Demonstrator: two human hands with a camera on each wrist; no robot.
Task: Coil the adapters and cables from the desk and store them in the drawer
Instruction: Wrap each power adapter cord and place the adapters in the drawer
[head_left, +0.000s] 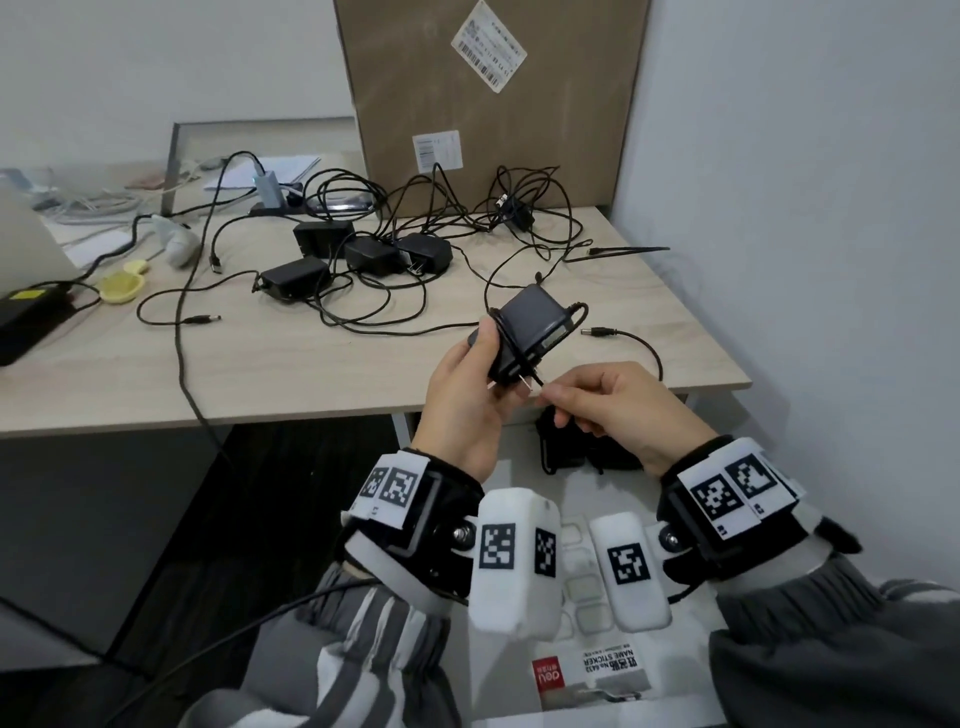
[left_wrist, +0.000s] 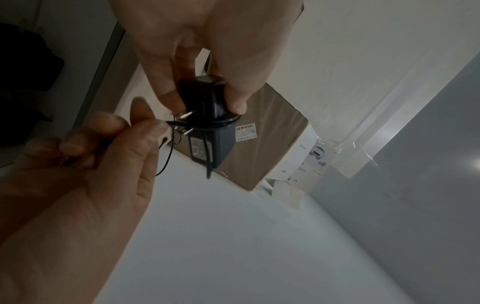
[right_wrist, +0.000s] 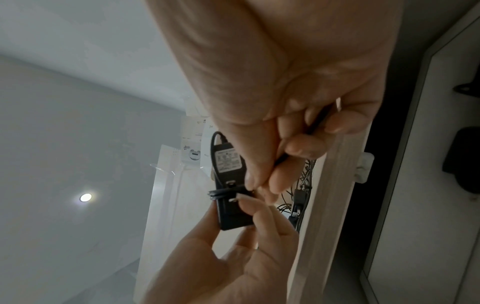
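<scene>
Nearest to us, below the held adapter (head_left: 527, 332), the open drawer (head_left: 524, 488) shows a white floor with dark adapters in the drawer (head_left: 566, 447) at its far end and a sticker pack (head_left: 592, 675) at its near end. Just above the drawer, our left hand (head_left: 467, 405) has its grip wrapped round the adapter's lower end, thumb on one side and fingers on the other, holding it up over the near edge of the surface (head_left: 291, 364). Its cable (head_left: 511, 338) is wound in several turns around the black body by the plug prongs. Our right hand (head_left: 618, 405), just right of the adapter, pinches the cable's free run between thumb and forefinger, with the other fingers curled over it. In the right wrist view the label on the adapter (right_wrist: 228, 162) faces the camera, though its print is too small to read.

Beyond the adapter, the cable's barrel plug (head_left: 597, 331) lies on the surface. Farther back from the adapter lie four more black adapters (head_left: 374, 254) among tangled cables (head_left: 441, 208), and behind those a cardboard box (head_left: 493, 104) stands against the wall.
</scene>
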